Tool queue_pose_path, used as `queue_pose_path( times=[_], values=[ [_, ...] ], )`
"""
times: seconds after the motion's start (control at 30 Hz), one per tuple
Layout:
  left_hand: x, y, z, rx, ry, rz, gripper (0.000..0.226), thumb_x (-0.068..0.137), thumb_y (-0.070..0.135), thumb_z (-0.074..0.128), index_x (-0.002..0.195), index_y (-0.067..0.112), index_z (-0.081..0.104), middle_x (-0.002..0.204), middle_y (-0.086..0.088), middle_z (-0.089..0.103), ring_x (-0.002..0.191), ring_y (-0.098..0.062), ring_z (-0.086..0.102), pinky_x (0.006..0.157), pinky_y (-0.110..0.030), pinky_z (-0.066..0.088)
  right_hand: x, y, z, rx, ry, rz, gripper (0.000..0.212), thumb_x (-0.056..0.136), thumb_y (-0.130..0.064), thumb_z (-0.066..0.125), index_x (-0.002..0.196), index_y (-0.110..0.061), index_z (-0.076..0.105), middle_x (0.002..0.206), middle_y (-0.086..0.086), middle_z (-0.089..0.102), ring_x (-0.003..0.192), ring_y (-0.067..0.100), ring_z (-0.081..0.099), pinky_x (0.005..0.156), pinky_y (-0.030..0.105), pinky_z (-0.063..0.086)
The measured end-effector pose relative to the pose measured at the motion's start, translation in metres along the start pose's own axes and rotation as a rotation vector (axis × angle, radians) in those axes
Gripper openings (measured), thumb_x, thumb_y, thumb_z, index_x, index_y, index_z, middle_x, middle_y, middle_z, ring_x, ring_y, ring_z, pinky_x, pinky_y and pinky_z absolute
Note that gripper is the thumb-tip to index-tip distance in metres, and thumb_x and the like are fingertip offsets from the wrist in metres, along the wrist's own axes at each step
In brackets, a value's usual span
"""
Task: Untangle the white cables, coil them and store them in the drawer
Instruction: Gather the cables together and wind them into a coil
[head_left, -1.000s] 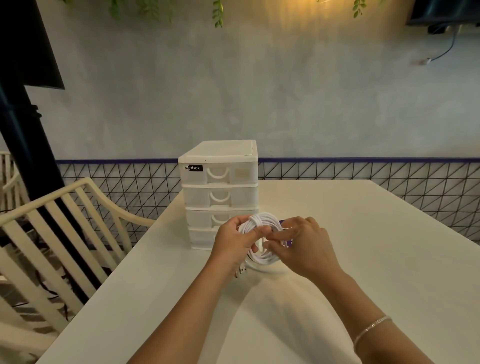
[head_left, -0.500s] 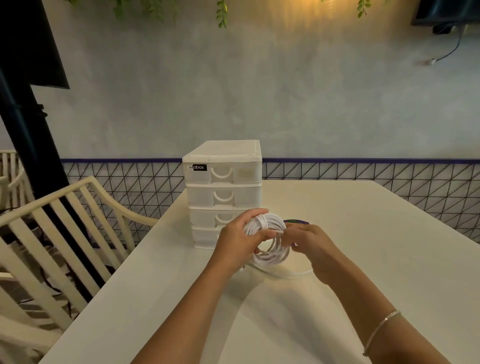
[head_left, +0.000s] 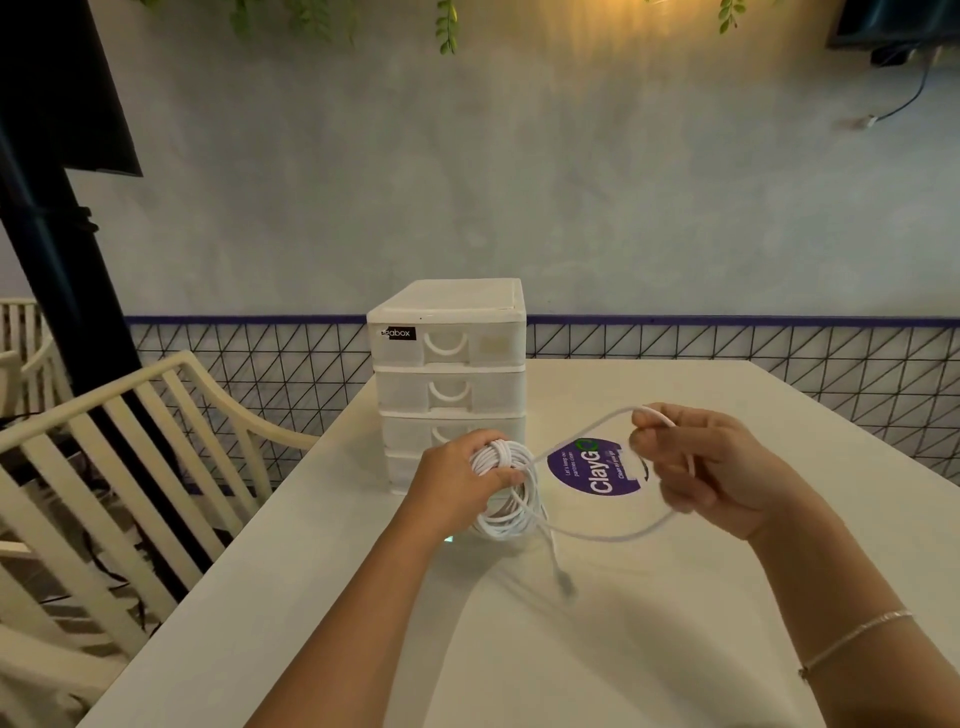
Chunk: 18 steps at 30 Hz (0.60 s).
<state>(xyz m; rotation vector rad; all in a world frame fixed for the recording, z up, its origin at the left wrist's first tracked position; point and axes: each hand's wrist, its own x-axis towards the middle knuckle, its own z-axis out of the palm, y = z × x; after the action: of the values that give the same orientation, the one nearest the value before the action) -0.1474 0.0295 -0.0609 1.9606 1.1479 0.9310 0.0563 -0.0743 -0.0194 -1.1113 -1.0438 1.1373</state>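
Observation:
A white cable coil (head_left: 506, 499) hangs upright just above the white table (head_left: 597, 649), and my left hand (head_left: 457, 480) grips its top. A loose strand (head_left: 613, 537) runs from the coil in a wide loop to my right hand (head_left: 711, 467), which pinches it and holds it out to the right. A plug end (head_left: 563, 584) dangles below the coil onto the table. Behind my left hand stands the white drawer unit (head_left: 449, 374), with all visible drawers closed; its lower drawers are partly hidden.
A round purple sticker (head_left: 595, 467) lies on the table between my hands. A cream slatted chair (head_left: 119, 467) stands at the table's left edge. A black pole (head_left: 62, 270) and wire fence run behind.
My right hand has pulled away from the coil to the right, drawing a loose strand out into a wide loop. The purple sticker is now uncovered. My left hand keeps its hold.

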Motion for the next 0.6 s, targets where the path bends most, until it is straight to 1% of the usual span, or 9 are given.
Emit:
queue_pose_path(
  times=[0.03,0.07,0.1,0.17,0.27,0.37,0.43,0.5,0.6],
  values=[
    [0.0,-0.001,-0.001,0.017,0.001,-0.007,0.035,0.077,0.026,0.075,0.111,0.024,0.064,0.088,0.002,0.063,0.05,-0.01,0.054,0.043,-0.007,0.039,-0.001,-0.003,-0.003,0.001,0.011,-0.009,0.018,0.057,0.003,0.067,0.071,-0.007,0.062,0.06,0.01,0.039,0.026,0.006,0.026,0.031,0.013,0.03],
    [0.001,-0.002,-0.002,0.034,0.001,-0.007,0.035,0.077,0.027,0.075,0.11,0.024,0.064,0.089,0.001,0.063,0.05,-0.01,0.054,0.044,-0.007,0.04,0.0,-0.004,-0.007,-0.041,0.039,-0.031,0.015,0.06,0.003,0.069,0.071,-0.006,0.065,0.057,0.01,0.038,0.027,0.005,0.024,0.031,0.011,0.027],
    [0.001,-0.003,-0.003,0.054,-0.002,-0.004,0.035,0.078,0.027,0.075,0.11,0.024,0.064,0.089,0.001,0.063,0.052,-0.01,0.054,0.045,-0.008,0.04,-0.001,-0.006,-0.008,-0.124,0.101,-0.055,0.011,0.069,0.005,0.066,0.07,-0.006,0.066,0.052,0.009,0.041,0.028,0.005,0.025,0.032,0.011,0.025],
    [0.001,-0.003,-0.003,0.099,-0.021,0.0,0.035,0.077,0.028,0.075,0.111,0.025,0.064,0.086,0.004,0.06,0.056,-0.006,0.052,0.051,-0.01,0.041,0.002,-0.003,-0.013,-0.358,0.286,-0.13,0.018,0.081,0.003,0.064,0.069,-0.009,0.068,0.046,-0.002,0.053,0.035,0.004,0.036,0.035,0.014,0.028],
    [-0.002,0.001,-0.001,0.177,-0.07,0.016,0.035,0.078,0.03,0.073,0.112,0.027,0.063,0.087,0.007,0.058,0.067,-0.006,0.054,0.058,-0.014,0.04,0.006,0.001,-0.017,-0.565,0.476,-0.256,0.014,0.077,-0.009,0.073,0.072,-0.021,0.07,0.072,-0.002,0.067,0.063,0.012,0.053,0.051,0.02,0.04],
    [-0.005,0.005,0.001,0.305,-0.099,0.054,0.036,0.08,0.035,0.07,0.114,0.032,0.06,0.095,0.007,0.057,0.088,-0.014,0.056,0.074,-0.024,0.043,0.009,0.007,-0.023,-0.765,0.6,-0.286,0.004,0.076,-0.026,0.075,0.077,-0.027,0.072,0.087,-0.001,0.065,0.072,0.012,0.054,0.064,0.027,0.043],
    [-0.008,0.009,0.002,0.386,-0.105,0.079,0.035,0.08,0.039,0.069,0.113,0.035,0.059,0.096,0.007,0.057,0.091,-0.016,0.055,0.077,-0.027,0.044,0.009,0.009,-0.021,-0.979,0.681,-0.268,0.012,0.076,-0.041,0.071,0.079,-0.03,0.072,0.084,-0.004,0.061,0.079,0.015,0.054,0.067,0.028,0.041],
    [-0.01,0.013,0.003,0.436,-0.117,0.097,0.038,0.075,0.046,0.071,0.111,0.038,0.06,0.101,0.005,0.061,0.094,-0.018,0.058,0.078,-0.027,0.046,0.007,0.011,-0.017,-1.154,0.726,-0.188,0.026,0.079,-0.049,0.061,0.074,-0.026,0.07,0.076,-0.004,0.059,0.077,0.02,0.052,0.063,0.027,0.036],
    [-0.011,0.017,0.002,0.501,-0.089,0.116,0.043,0.072,0.053,0.071,0.112,0.04,0.06,0.107,0.003,0.063,0.098,-0.019,0.058,0.081,-0.027,0.044,0.003,0.013,-0.016,-1.254,0.727,-0.018,0.041,0.08,-0.057,0.053,0.072,-0.021,0.069,0.069,0.003,0.06,0.072,0.025,0.052,0.058,0.026,0.034]
  ],
)
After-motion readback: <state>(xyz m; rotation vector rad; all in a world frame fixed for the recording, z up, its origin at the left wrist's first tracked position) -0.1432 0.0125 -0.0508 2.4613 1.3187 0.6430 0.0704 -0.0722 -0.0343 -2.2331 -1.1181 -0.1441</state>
